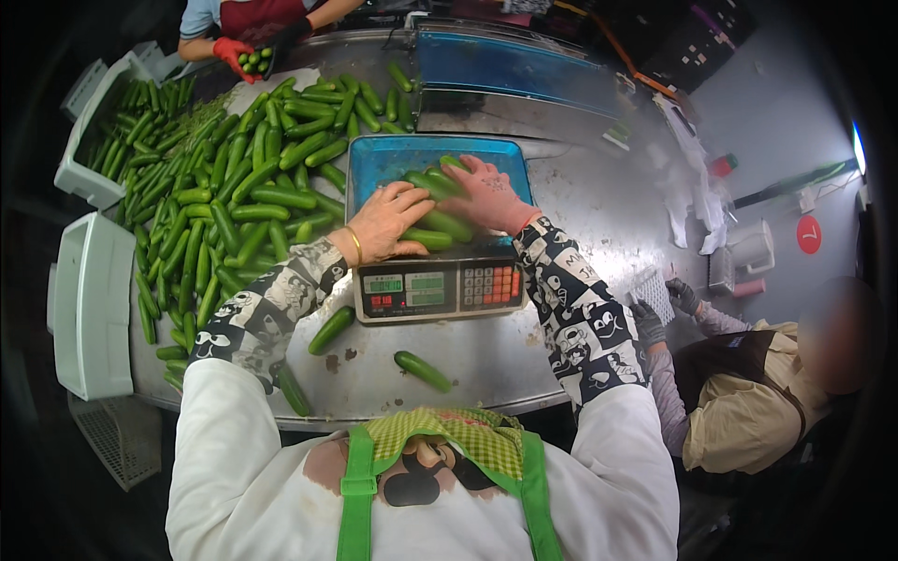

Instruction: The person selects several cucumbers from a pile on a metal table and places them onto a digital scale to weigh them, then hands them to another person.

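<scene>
A bunch of small green cucumbers [447, 223] lies on the blue pan [377, 149] of a digital weighing scale [449, 286]. My left hand [390, 223], bare with a gold bangle at the wrist, holds the bunch from the left side. In a pink glove, my right hand [497, 193] grips it from the right, fingers curled over the far ends. The cucumbers are slightly blurred and partly hidden under both hands. One loose cucumber [332, 330] lies at the scale's front left corner; another cucumber [422, 371] lies nearer to me on the metal table [484, 386].
A large cucumber heap [231, 189] covers the table's left, beside white plastic crates [98, 308]. Across the table, a co-worker's red-gloved hand [238, 57] holds several cucumbers. At right, another person's grey-gloved hands [649, 324] hold white foam netting [652, 293]. A blue-surfaced machine [505, 70] stands behind.
</scene>
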Demonstrator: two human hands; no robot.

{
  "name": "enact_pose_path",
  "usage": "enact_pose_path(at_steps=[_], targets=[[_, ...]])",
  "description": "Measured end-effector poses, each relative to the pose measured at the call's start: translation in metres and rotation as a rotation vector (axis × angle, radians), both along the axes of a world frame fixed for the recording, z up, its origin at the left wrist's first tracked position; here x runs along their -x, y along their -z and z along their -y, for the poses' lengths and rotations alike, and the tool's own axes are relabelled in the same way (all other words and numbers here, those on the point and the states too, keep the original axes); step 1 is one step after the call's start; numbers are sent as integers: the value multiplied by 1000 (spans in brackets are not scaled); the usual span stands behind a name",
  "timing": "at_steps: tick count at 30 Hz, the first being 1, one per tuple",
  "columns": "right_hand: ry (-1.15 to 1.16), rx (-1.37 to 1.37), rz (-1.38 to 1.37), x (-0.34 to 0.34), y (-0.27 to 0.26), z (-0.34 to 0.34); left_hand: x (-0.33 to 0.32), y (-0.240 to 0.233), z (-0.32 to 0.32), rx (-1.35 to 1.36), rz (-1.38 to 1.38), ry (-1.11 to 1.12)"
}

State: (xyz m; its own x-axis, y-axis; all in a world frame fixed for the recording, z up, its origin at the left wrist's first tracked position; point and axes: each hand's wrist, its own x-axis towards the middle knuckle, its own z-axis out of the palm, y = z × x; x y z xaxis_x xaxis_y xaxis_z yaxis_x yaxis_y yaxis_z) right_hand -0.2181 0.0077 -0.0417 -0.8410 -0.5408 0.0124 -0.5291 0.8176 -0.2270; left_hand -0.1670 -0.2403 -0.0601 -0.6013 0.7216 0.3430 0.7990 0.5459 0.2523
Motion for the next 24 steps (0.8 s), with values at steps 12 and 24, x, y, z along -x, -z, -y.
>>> enact_pose_path(at_steps=[12, 24], targets=[[126, -187, 223, 13, -41, 21, 5, -6, -25, -2, 104, 45], [188, -275, 224, 1, -56, 43, -36, -47, 21, -54, 265, -414]])
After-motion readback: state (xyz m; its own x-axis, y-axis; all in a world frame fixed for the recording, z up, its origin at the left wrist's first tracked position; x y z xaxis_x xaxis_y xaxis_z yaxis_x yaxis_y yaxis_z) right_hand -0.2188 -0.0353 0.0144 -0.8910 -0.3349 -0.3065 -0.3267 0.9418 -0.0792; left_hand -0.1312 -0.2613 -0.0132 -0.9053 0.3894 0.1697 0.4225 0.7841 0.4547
